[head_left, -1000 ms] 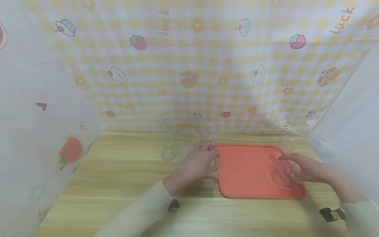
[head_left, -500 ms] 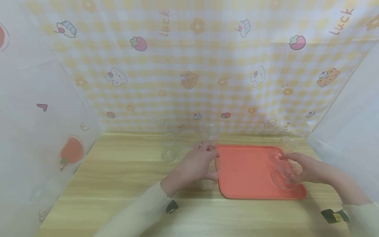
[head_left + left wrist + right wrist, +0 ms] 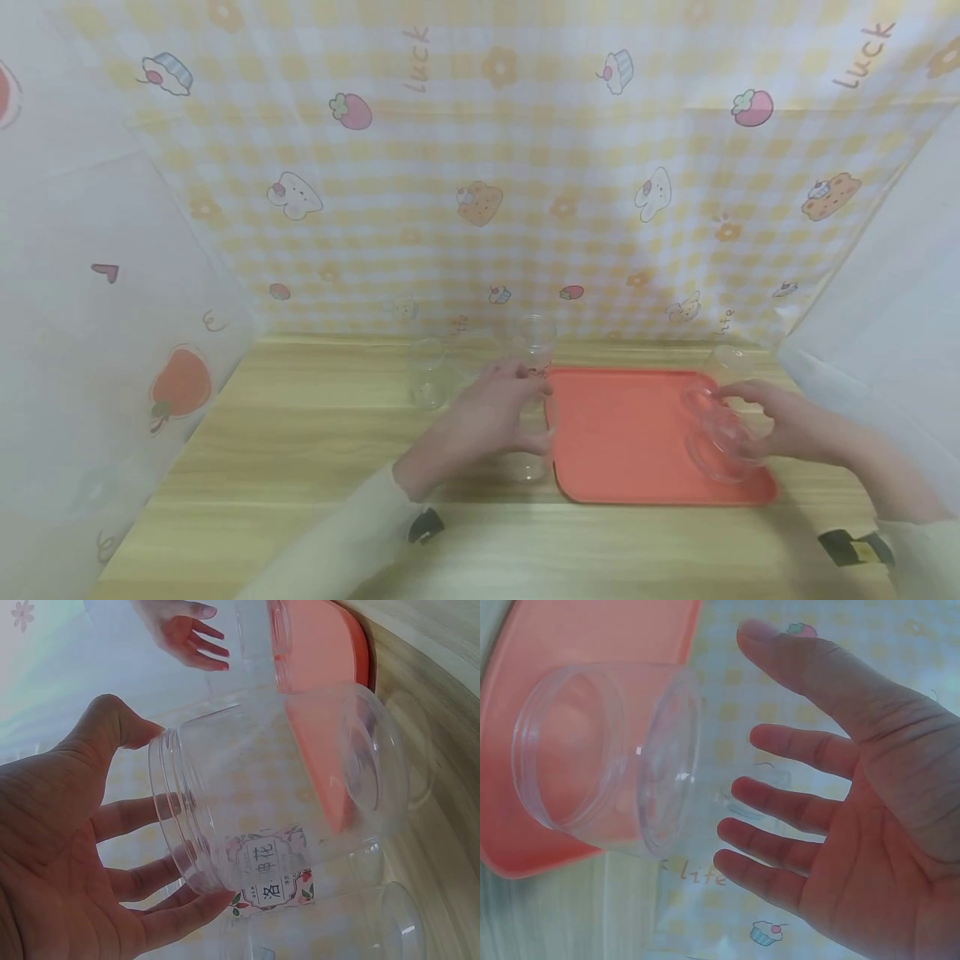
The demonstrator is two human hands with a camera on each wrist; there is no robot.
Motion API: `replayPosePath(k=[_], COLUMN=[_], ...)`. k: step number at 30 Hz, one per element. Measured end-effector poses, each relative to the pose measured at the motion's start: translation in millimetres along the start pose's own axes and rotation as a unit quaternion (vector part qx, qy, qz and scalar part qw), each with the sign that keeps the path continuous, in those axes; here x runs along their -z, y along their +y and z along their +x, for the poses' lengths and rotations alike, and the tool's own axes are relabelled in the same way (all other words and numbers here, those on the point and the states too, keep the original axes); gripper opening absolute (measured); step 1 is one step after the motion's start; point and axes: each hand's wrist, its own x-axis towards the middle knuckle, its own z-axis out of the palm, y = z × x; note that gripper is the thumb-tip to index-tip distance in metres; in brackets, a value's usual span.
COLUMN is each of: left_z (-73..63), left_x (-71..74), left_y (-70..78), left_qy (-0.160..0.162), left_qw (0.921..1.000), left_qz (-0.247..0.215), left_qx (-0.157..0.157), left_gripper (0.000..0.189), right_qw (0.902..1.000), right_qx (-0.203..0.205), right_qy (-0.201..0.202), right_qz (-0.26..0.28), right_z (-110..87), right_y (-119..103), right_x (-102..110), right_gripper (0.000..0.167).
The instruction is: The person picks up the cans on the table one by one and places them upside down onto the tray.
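My left hand (image 3: 483, 417) grips a clear plastic jar (image 3: 255, 772) by its rim, thumb on one side and fingers on the other. That jar is upright beside the left edge of the orange-red tray (image 3: 615, 442). Another clear jar (image 3: 600, 757) stands on the right part of the tray, with its threaded mouth toward the tray and base uppermost. My right hand (image 3: 798, 425) is close to its right side; in the right wrist view its fingers are spread and apart from the jar. In the left wrist view, a flower-printed label (image 3: 266, 870) shows through the gripped jar.
Several clear jars stand toward the back, including one jar (image 3: 427, 375) at the left, one jar (image 3: 534, 333) behind my left hand, and one jar (image 3: 727, 358) behind the tray. A yellow checked cloth (image 3: 480, 208) covers the back wall; white panels border both sides.
My left hand has drawn slightly to the left. The right hand has eased a little to the right, away from the tray jar, which stays in place.
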Motion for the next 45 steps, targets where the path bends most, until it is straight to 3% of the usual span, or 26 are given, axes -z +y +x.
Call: replayPosePath(k=[6, 25, 39, 45], left_z=[-2.4, -7.3, -13.3, -16.5], left_x=[0.8, 14.2, 18.5, 16.6], left_y=[-5.1, -6.9, -8.4, -13.0], left_qy=[0.007, 0.016, 0.046, 0.079], left_qw=[0.9999, 0.9998, 0.9985, 0.9957], left_qz=[-0.014, -0.007, -0.029, -0.044], left_qx=[0.006, 0.009, 0.006, -0.020], left_gripper=[0.062, 0.069, 0.066, 0.063], right_qw=[0.9989, 0.9982, 0.9971, 0.9963], right_qx=[-0.018, -0.042, -0.038, -0.015], right_qy=[-0.004, 0.017, 0.023, 0.040], right_qz=[0.042, 0.039, 0.062, 0.074], right_z=[-0.8, -4.6, -4.6, -4.7], right_y=[-4, -9, -15, -15], right_x=[7, 15, 15, 11], right_gripper=[0.063, 0.062, 0.060, 0.058])
